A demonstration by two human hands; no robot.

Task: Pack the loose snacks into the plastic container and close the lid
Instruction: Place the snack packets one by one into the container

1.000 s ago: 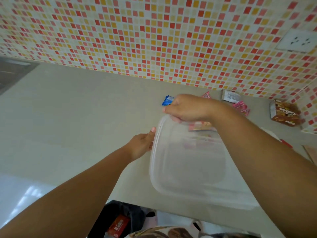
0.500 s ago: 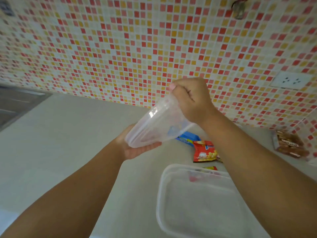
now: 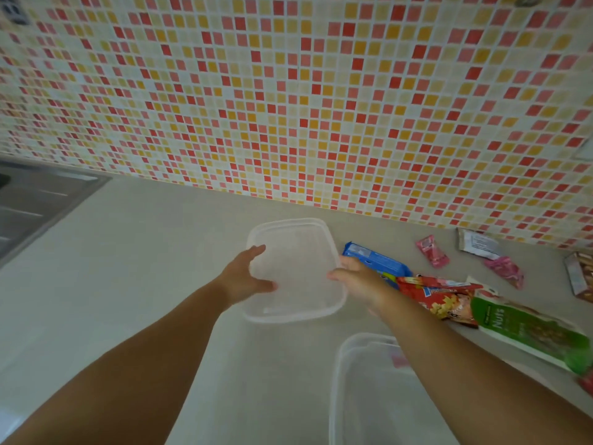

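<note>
The clear plastic lid (image 3: 295,271) lies flat on the grey counter, near the tiled wall. My left hand (image 3: 245,277) rests at its left edge with fingers spread and the thumb on the lid. My right hand (image 3: 357,279) is at the lid's right edge, fingers relaxed. The open clear container (image 3: 337,383) stands at the bottom right, partly under my right forearm. Loose snacks lie to the right: a blue packet (image 3: 375,260), a red packet (image 3: 439,298) and a green nuts bag (image 3: 529,332).
Two pink candies (image 3: 431,252) (image 3: 505,271), a silver sachet (image 3: 478,244) and a brown box (image 3: 580,274) lie by the wall at the right. A steel sink (image 3: 35,200) is at the far left. The counter's front edge runs along the lower left.
The lid came off the container, was lifted by both hands, and now lies on the counter behind it. My hands have loosened from it.
</note>
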